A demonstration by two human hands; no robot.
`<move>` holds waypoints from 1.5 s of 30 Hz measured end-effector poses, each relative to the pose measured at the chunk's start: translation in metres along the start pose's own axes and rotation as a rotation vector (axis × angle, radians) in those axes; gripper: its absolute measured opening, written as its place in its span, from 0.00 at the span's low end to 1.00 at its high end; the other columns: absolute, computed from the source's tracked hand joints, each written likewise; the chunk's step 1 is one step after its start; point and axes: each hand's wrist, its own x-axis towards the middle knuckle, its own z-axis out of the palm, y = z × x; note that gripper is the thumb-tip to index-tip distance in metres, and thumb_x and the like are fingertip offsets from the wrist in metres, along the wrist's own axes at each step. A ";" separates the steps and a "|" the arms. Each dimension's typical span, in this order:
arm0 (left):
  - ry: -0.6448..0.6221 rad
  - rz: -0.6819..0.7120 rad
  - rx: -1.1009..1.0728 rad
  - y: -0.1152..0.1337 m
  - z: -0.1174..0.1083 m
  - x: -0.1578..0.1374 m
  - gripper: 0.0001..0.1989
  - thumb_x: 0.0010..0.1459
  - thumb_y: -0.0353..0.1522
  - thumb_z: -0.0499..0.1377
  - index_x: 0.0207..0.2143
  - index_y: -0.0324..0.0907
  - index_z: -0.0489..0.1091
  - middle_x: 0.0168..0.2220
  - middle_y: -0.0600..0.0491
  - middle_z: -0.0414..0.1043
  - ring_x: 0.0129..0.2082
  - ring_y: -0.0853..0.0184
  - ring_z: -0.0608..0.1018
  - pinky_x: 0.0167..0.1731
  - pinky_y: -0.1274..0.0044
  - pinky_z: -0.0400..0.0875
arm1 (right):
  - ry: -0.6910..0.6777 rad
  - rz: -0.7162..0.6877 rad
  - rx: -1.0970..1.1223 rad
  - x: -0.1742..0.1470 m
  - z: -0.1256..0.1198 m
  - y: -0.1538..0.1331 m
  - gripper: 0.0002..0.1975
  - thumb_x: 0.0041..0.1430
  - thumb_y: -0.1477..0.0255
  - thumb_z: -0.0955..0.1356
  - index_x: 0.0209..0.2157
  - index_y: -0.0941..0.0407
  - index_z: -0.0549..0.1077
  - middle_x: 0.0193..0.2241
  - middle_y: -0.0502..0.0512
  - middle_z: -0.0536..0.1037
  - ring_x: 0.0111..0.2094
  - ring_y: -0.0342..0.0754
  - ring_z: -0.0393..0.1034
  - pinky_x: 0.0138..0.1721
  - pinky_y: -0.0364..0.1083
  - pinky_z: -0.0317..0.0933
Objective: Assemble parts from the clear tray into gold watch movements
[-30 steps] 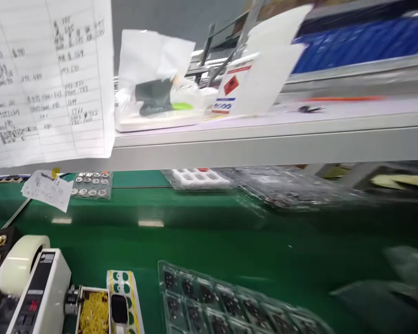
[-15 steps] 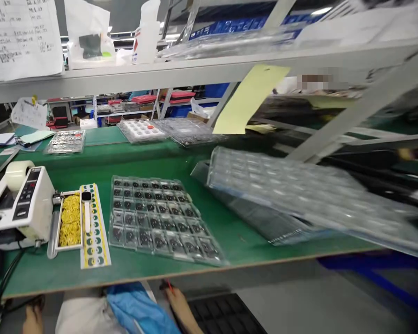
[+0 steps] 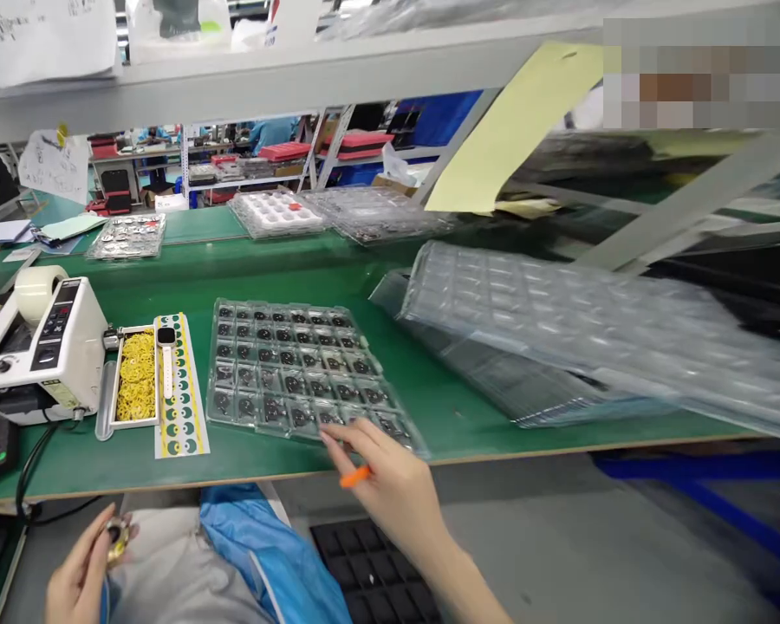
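My left hand point(image 3: 81, 568), low over my lap, pinches a small round part point(image 3: 117, 536) with a black middle and gold-coloured rim. My right hand point(image 3: 390, 468) is closed around a thin tool with an orange end point(image 3: 355, 477). Its other end is hidden by the fingers, so I cannot tell the tool's kind. The right fingertips are at the front row of a clear plastic tray point(image 3: 213, 368), whose pockets hold small black round parts. Whether they touch a part is unclear.
A white tape dispenser point(image 3: 71, 347) stands left, beside a box of yellow rings point(image 3: 118, 381) and a sticker strip point(image 3: 182, 425) with a watch-like item point(image 3: 167, 355) on it. Stacked clear trays point(image 3: 559, 321) lean at right. A shelf beam point(image 3: 364, 65) crosses above.
My right hand has risen from below the table edge to the tray's front row. My left hand has come further into view with the round part. The view has tilted down.
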 end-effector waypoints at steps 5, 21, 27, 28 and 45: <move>-0.289 -0.014 -0.155 0.084 0.060 0.023 0.22 0.55 0.43 0.65 0.49 0.42 0.74 0.43 0.47 0.80 0.40 0.55 0.83 0.37 0.74 0.80 | -0.336 -0.202 -0.059 0.049 0.016 0.015 0.11 0.66 0.80 0.62 0.36 0.58 0.76 0.28 0.54 0.72 0.29 0.48 0.69 0.26 0.43 0.59; -0.854 -0.100 -0.190 0.138 0.131 0.110 0.16 0.59 0.33 0.61 0.50 0.49 0.70 0.39 0.54 0.73 0.44 0.65 0.77 0.55 0.65 0.70 | -0.338 0.049 0.534 0.115 0.017 -0.014 0.14 0.69 0.74 0.60 0.30 0.56 0.71 0.28 0.53 0.70 0.26 0.45 0.67 0.24 0.41 0.60; -0.865 -0.036 -0.325 0.131 0.137 0.111 0.15 0.60 0.33 0.62 0.50 0.48 0.69 0.41 0.52 0.75 0.43 0.67 0.78 0.50 0.71 0.73 | -0.270 0.285 0.836 0.145 0.051 -0.049 0.16 0.67 0.64 0.66 0.26 0.55 0.75 0.26 0.53 0.70 0.23 0.45 0.64 0.20 0.41 0.59; -0.866 -0.028 -0.340 0.130 0.137 0.111 0.15 0.61 0.33 0.61 0.50 0.48 0.68 0.42 0.52 0.76 0.43 0.68 0.78 0.49 0.74 0.73 | -0.255 0.310 0.849 0.147 0.056 -0.052 0.16 0.65 0.64 0.67 0.26 0.55 0.76 0.26 0.53 0.70 0.24 0.45 0.64 0.21 0.41 0.60; -0.814 -0.014 -0.289 0.121 0.136 0.105 0.16 0.60 0.32 0.62 0.51 0.44 0.66 0.34 0.53 0.76 0.36 0.70 0.78 0.44 0.78 0.73 | -0.247 0.427 0.865 0.144 0.076 -0.058 0.12 0.61 0.67 0.68 0.24 0.55 0.75 0.28 0.51 0.69 0.26 0.44 0.64 0.26 0.41 0.63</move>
